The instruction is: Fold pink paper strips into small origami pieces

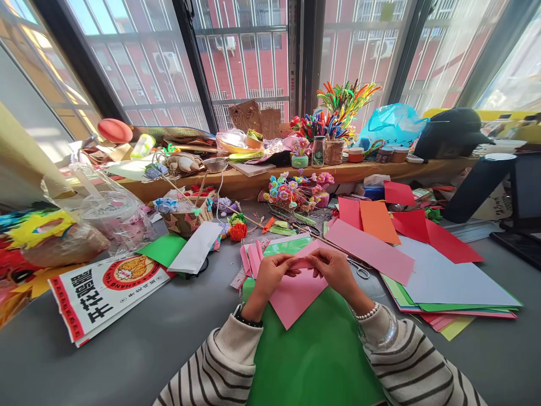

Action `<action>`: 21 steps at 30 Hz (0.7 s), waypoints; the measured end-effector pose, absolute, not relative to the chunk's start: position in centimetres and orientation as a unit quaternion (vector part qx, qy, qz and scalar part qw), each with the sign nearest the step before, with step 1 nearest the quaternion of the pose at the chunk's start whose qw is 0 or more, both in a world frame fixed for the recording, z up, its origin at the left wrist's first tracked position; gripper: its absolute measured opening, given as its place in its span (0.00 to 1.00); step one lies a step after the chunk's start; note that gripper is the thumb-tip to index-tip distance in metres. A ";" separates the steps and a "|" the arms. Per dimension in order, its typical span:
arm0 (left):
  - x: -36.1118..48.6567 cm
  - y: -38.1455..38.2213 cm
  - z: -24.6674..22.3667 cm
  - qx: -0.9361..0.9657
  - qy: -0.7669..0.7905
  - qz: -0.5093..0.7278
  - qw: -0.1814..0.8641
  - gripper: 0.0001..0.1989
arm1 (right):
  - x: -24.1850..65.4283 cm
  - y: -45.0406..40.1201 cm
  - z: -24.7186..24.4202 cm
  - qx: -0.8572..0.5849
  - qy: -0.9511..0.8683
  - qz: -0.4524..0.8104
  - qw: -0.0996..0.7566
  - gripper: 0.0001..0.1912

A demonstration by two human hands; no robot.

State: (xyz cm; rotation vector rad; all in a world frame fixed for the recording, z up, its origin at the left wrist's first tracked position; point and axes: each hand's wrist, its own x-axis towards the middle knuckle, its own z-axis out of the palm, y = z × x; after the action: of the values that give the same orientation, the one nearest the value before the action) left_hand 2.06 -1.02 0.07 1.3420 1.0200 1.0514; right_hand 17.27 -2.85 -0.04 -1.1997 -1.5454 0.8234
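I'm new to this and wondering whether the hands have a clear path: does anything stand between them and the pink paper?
Nothing visible does. The left hand and right hand already pinch the pink paper between their fingertips. The scissors lie just right of the right hand, not between it and the paper.

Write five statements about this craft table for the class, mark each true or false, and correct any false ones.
1. The left hand and right hand both pinch pink paper. True.
2. The white bead bracelet is on the left wrist. False: the white bead bracelet is on the right wrist.
3. A large green sheet lies below the hands. True.
4. The orange sheet is left of the hands. False: the orange sheet is to their right.
5. The blue bag is right of the pipe cleaners. True.
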 end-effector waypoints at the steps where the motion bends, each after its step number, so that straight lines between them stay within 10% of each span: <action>1: 2.1 -1.0 0.0 0.564 0.428 0.445 0.548 0.10 | 17.3 -2.8 -0.1 -0.493 -0.633 0.342 0.490 0.11; 21: 2.0 -1.0 0.1 0.539 0.434 0.481 0.539 0.09 | 17.7 -2.6 0.1 -0.500 -0.590 0.367 0.517 0.13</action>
State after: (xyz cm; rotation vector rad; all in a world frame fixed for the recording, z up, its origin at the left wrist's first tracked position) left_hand 1.99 -1.00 0.14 1.2811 1.0326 1.1444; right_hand 17.72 -2.64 0.09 -1.2008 -1.4160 0.8809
